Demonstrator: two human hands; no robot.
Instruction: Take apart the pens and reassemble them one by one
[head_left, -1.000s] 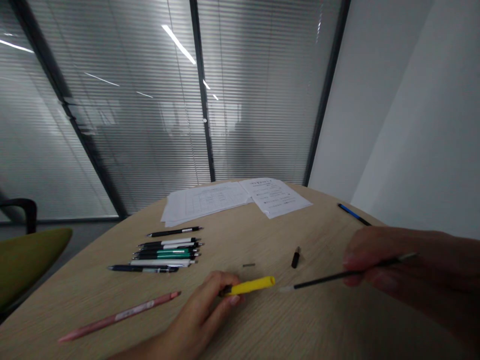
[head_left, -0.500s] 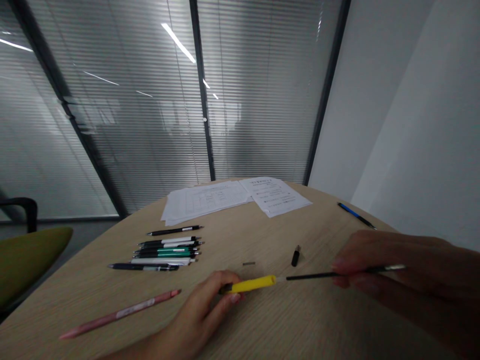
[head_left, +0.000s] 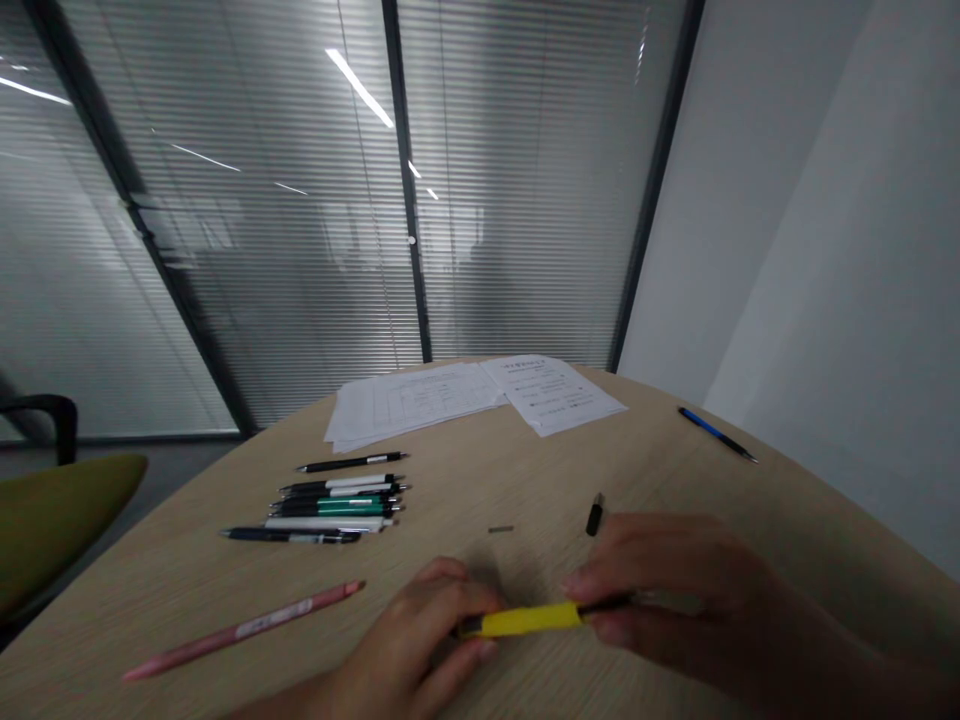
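Wooden counter (head_left: 517,470), loose pens (head_left: 330,505) at left.
My left hand (head_left: 424,630) grips a yellow barrel (head_left: 529,620); my right hand (head_left: 675,590) pinches a black shaft (head_left: 609,604) at its end.

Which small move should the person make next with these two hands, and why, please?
Probably the right hand should push the black refill fully into the yellow pen barrel, because the refill's tip sits at the barrel's open end and the left hand grips the barrel.

Glass partition (head_left: 247,200) with horizontal blinds fills upper left and centre, split by dark metal frames (head_left: 405,200); ceiling lights (head_left: 360,90) reflect in it. White wall (head_left: 810,250) at right. Olive chair (head_left: 52,520) on grey floor (head_left: 180,478) at left.
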